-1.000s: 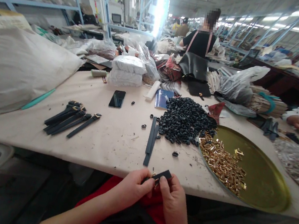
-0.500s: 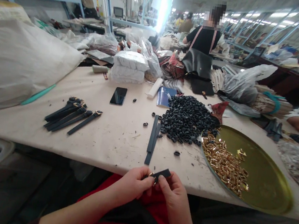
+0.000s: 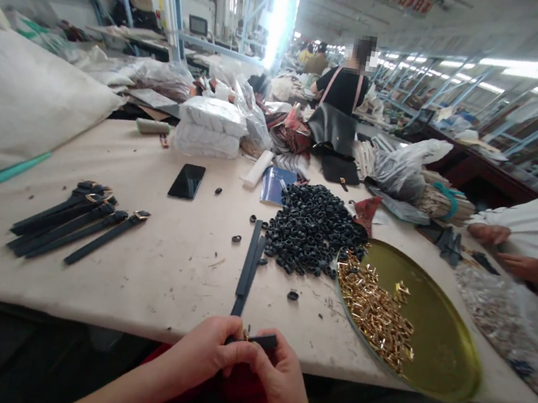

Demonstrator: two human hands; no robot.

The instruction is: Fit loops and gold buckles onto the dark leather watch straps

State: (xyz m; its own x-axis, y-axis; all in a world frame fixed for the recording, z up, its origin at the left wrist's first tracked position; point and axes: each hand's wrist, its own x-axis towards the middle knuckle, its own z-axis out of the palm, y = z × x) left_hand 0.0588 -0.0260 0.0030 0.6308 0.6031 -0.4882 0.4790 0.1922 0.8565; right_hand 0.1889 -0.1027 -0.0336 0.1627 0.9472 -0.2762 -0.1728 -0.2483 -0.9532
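Note:
Close to the table's front edge, my left hand (image 3: 206,348) and my right hand (image 3: 280,373) are both closed on a short dark strap (image 3: 267,342). A small gold buckle (image 3: 246,333) shows between the fingertips; how it sits on the strap is partly hidden by my fingers. Just beyond my hands lie two plain dark straps (image 3: 248,262), one overlapping the other. A heap of small black strap loops (image 3: 317,232) is behind and to their right. Many gold buckles (image 3: 376,312) fill the left side of a round gold tray (image 3: 451,336).
Several buckled straps (image 3: 79,220) lie fanned at left, near a phone (image 3: 186,181). A blue booklet (image 3: 276,186) and wrapped white bundles (image 3: 209,128) stand farther back. A large white sack (image 3: 28,85) borders the left; a co-worker's hands (image 3: 518,259) are at right.
My hands have come closer together around the strap, and the thumbs now meet near the buckle. The camera view has shifted, moving the table's contents left and lower in the picture.

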